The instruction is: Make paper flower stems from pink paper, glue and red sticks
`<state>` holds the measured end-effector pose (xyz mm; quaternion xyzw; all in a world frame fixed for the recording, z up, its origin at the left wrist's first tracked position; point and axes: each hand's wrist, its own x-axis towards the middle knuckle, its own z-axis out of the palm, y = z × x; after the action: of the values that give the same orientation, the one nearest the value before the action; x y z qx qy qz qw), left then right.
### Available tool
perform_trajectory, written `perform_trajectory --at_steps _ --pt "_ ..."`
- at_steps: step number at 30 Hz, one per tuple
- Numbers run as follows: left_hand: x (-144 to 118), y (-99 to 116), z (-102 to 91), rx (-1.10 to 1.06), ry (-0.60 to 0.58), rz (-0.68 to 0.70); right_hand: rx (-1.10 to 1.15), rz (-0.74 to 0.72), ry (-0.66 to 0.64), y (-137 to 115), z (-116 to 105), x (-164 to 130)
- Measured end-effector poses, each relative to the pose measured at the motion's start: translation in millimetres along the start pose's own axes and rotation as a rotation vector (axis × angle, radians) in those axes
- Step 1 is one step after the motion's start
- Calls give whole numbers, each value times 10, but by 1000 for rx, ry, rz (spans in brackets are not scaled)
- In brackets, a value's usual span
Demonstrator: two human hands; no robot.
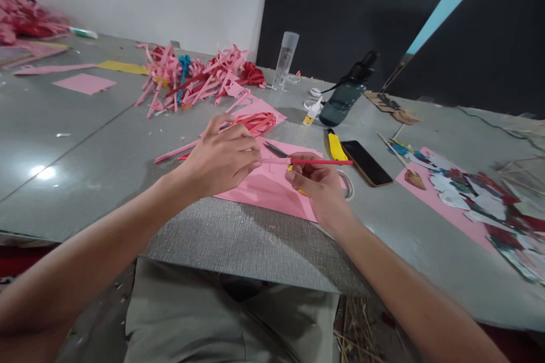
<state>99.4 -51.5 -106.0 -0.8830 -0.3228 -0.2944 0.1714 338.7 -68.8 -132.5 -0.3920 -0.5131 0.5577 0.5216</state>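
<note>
My right hand (320, 182) is closed around a thin red stick (330, 162) that lies level and points right. A narrow pink paper strip (275, 161) runs from the stick to my left hand (225, 152), whose fingers are bent and pinched at its other end. Scissors (276, 150) with dark blades and yellow on the handles show at my right hand, partly hidden; whether they are held or lie beneath it I cannot tell. Under both hands is a pink paper sheet (272, 188). Red and pink strips (258, 123) lie just beyond my left hand.
A pile of pink and red paper pieces (204, 76) is at the back. To the right are a glue bottle (313, 112), a dark water bottle (344, 96), a yellow-handled tool (337, 147), a phone (367, 163) and paper scraps (468, 198). A clear cylinder (285, 61) stands behind.
</note>
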Motion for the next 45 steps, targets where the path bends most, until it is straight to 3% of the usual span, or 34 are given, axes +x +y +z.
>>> perform_trajectory --at_steps 12,22,25,28,31,35,37,45 --pt "-15 -48 -17 -44 -17 -52 1 -29 83 -77 -33 17" --pt "15 5 -118 -87 63 44 -35 -56 66 -58 -105 14" --pt "2 1 -135 -77 130 66 -176 -121 109 -102 -214 71" --pt "-30 -20 -129 -71 156 35 -524 -251 122 -155 -330 133" --pt "-54 -42 -113 -74 151 -8 -908 -281 -62 -148 -387 155" --pt "-56 -67 -91 -58 165 -20 -1191 -216 -380 -30 -407 156" --pt "-56 -81 -81 -62 172 -28 -1255 -224 -406 44 -426 185" --pt "-80 -123 -47 -75 179 -36 -1216 -281 -304 237 -488 468"
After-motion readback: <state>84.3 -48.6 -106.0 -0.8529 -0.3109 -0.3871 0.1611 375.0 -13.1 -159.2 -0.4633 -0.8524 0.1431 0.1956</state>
